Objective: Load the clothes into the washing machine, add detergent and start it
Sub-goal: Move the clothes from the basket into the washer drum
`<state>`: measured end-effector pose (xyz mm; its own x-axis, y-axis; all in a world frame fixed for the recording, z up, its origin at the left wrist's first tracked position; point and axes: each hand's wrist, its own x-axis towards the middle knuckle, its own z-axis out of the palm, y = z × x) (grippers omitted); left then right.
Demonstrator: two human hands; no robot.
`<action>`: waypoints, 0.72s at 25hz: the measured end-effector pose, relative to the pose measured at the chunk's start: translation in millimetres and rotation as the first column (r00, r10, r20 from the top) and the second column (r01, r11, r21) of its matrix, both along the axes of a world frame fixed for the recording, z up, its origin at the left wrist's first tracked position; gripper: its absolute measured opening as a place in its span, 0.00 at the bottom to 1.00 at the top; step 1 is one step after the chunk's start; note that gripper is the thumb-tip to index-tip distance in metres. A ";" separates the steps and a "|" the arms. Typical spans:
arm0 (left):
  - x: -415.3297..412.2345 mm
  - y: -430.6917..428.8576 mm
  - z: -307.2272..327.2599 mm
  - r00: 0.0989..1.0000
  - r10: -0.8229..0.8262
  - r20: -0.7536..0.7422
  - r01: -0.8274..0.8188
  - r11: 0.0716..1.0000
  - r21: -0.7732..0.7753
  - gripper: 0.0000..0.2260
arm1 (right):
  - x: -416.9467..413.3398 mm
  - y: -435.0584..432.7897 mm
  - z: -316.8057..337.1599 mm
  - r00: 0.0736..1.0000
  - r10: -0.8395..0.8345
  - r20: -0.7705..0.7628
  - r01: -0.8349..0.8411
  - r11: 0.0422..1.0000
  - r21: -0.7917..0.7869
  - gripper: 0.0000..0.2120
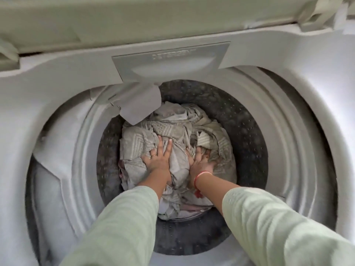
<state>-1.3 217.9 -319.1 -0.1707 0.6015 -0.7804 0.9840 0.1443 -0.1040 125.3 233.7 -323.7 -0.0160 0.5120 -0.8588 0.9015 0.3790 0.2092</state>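
So the clothes (pixel 172 129) are piled in a loose heap down in the drum (pixel 244 131), and both hands are in there squashing the heap down. The left hand (pixel 157 160) is flat on top, fingers straight and spread, just pressing. The right hand (pixel 200 162) is half buried in a fold beside it, so I honestly can't tell if it's gripping the cloth or only pushing. My tip for this step: push with flat palms and work around the heap instead of ramming the middle, so the load sits even and doesn't go off balance on the spin. Tuck in any bits riding up the drum wall, and don't pack it too tight. The detergent drawer (pixel 171 60) at the back rim looks shut, so I'd guess detergent isn't in yet.
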 end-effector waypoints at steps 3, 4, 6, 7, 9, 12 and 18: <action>-6.2 -2.7 32.1 0.998 -0.033 0.056 0.037 0.997 -0.069 0.70 | -0.9 -2.1 22.8 1.000 0.008 0.009 -0.007 0.995 -0.103 0.62; -12.0 -2.1 45.0 0.995 -0.050 0.088 0.059 0.993 -0.103 0.70 | 0.0 1.4 33.4 1.000 0.007 -0.005 -0.008 0.988 -0.152 0.63; -25.5 3.9 77.5 0.973 -0.005 0.231 0.047 0.983 -0.178 0.67 | 3.7 17.4 63.9 0.993 -0.003 -0.115 -0.024 0.973 -0.231 0.61; -34.0 12.3 96.5 0.938 0.079 0.338 -0.026 0.987 -0.158 0.62 | 7.9 30.7 84.4 0.973 -0.017 -0.229 -0.033 0.977 -0.211 0.55; -54.3 19.7 126.8 0.748 0.277 0.603 -0.388 0.920 0.059 0.35 | 18.3 49.2 121.0 0.898 0.034 -0.439 -0.009 0.998 0.059 0.39; -67.1 17.0 137.0 0.834 0.236 0.499 -0.496 0.716 0.491 0.28 | 28.5 55.8 137.1 0.901 0.142 -0.410 0.006 0.941 0.339 0.53; -35.1 3.1 85.7 0.899 0.309 0.310 -0.300 0.951 -0.077 0.66 | 13.5 20.6 82.4 0.988 -0.025 -0.155 0.033 0.998 0.048 0.65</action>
